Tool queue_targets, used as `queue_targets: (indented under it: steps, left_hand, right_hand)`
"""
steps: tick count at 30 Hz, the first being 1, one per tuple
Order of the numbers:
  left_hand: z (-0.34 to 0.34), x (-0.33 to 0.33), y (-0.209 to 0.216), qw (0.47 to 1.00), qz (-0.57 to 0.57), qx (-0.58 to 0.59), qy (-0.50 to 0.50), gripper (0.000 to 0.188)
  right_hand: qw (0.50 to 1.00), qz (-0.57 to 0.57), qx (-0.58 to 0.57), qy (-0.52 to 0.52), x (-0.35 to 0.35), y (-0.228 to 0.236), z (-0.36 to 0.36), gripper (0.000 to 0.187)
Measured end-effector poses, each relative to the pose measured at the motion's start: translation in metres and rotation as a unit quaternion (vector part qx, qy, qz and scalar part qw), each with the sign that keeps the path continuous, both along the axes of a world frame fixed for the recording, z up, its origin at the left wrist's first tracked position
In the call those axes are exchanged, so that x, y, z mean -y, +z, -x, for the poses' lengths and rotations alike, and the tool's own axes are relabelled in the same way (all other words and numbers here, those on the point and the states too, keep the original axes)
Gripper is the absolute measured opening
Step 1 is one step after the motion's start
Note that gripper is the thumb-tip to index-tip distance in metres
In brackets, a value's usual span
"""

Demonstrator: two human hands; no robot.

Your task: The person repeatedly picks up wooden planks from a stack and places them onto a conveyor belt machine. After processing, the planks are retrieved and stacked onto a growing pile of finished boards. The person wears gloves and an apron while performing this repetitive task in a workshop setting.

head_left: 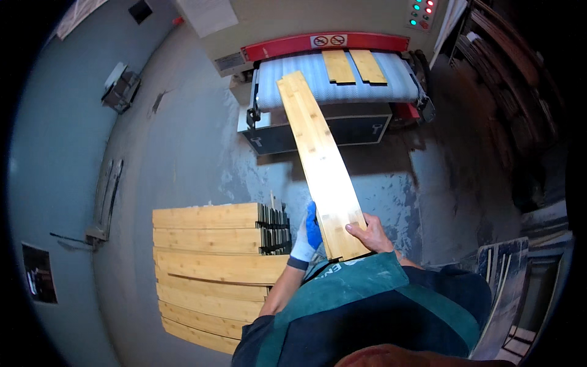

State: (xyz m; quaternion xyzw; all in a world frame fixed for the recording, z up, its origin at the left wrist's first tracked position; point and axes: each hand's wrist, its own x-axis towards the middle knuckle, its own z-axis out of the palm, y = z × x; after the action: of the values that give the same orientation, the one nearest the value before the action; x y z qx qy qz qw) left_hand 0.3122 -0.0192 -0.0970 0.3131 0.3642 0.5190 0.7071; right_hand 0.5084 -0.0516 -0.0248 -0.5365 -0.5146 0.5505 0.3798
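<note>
A long bamboo floor plank [319,147] stretches away from my body, its far end over the near left part of a pale conveyor belt [275,92]; whether it touches the belt I cannot tell. My left hand [307,235], in a blue and white glove, grips the plank's left edge near the close end, its fingers partly hidden. Bare, my right hand [372,234] holds the right edge, thumb on top and fingers out of sight beneath. Farther up the belt, two planks [338,66] lie side by side, partly under the machine's red bar [275,48].
Several planks lie stacked in a pile [208,238] at my left, dark-edged ends toward me. The machine's control panel [422,13] has lit buttons. A pallet jack [105,202] stands by the left wall. Dark stacked material [513,73] lines the right side, with a leaning board [504,287] near me.
</note>
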Motion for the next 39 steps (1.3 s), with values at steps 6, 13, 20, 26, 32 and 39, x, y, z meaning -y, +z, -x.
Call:
queue_targets:
  steps: [6,13,20,26,32,39]
  left_hand:
    - [0.010,0.048,-0.011,0.930,-0.144,-0.330,-0.074,0.057]
    - [0.029,0.029,-0.032,0.871,-0.202,-0.445,-0.057,0.082]
    - [0.037,-0.005,-0.011,0.887,-0.187,-0.421,-0.024,0.046]
    - [0.055,-0.027,-0.036,0.960,0.051,-0.274,-0.035,0.041]
    - [0.038,-0.024,-0.014,0.942,0.093,-0.321,-0.021,0.044]
    - [0.059,-0.038,-0.061,0.938,-0.023,-0.347,0.005,0.037]
  right_hand:
    - [0.970,0.141,-0.188,-0.057,-0.008,-0.035,-0.001,0.042]
    - [0.963,0.164,-0.209,0.038,-0.057,-0.059,-0.016,0.046]
    - [0.980,0.111,-0.166,-0.027,-0.079,-0.029,-0.078,0.031]
    - [0.977,0.100,-0.181,-0.060,-0.058,-0.042,-0.092,0.034]
    - [0.938,0.146,-0.304,-0.081,-0.060,-0.070,-0.083,0.032]
    - [0.948,0.113,-0.288,-0.074,-0.096,-0.089,-0.081,0.032]
